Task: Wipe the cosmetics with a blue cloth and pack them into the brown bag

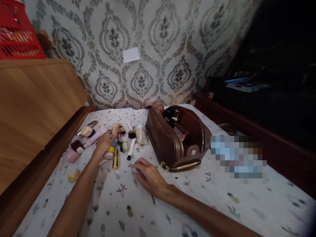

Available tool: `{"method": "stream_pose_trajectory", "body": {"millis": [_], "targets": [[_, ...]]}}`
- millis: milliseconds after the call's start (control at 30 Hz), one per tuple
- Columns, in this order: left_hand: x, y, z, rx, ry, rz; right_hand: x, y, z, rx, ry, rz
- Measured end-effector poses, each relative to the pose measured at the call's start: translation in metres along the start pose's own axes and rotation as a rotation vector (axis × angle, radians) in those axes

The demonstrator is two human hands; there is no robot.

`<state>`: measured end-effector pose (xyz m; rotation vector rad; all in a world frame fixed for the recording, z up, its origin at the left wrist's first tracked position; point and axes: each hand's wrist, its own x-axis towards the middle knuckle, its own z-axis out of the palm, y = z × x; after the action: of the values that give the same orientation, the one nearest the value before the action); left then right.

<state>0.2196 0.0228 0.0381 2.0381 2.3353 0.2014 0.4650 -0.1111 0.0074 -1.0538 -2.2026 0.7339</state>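
My left hand (104,143) reaches down among a spread of cosmetics, its fingers curled and partly hidden. A small blue item (114,141) lies at its fingertips; what the fingers grip is unclear. Close by are a lilac tube (97,136), a peach tube (115,129), a jar with a green label (124,146) and a gold bottle (115,161). My right hand (149,176) hovers low over the sheet, fingers loosely apart and holding nothing. Beyond it stands a brown leather toiletry bag (160,138), unzipped, with a boxed item (179,133) and dark bottles inside.
A patterned sheet (118,210) covers the surface. At left rises a wooden cabinet (37,98) with a red basket (19,36) on top. Papered wall (158,65) closes off the back. A blurred-out patch (237,158) lies right of the bag.
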Motion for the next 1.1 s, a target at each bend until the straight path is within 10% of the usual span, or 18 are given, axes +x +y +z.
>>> {"method": "stream_pose_trajectory", "body": {"millis": [267, 600, 1100], "targets": [[-0.022, 0.025, -0.017, 0.094, 0.146, 0.125, -0.004, 0.011, 0.009, 0.18, 0.124, -0.002], [-0.051, 0.103, -0.009, 0.149, 0.06, 0.793, -0.004, 0.013, 0.007, 0.185, 0.115, -0.041], [-0.055, 0.078, -0.025, 0.106, 0.063, 0.45, -0.007, 0.013, 0.007, 0.106, 0.103, -0.025]]}}
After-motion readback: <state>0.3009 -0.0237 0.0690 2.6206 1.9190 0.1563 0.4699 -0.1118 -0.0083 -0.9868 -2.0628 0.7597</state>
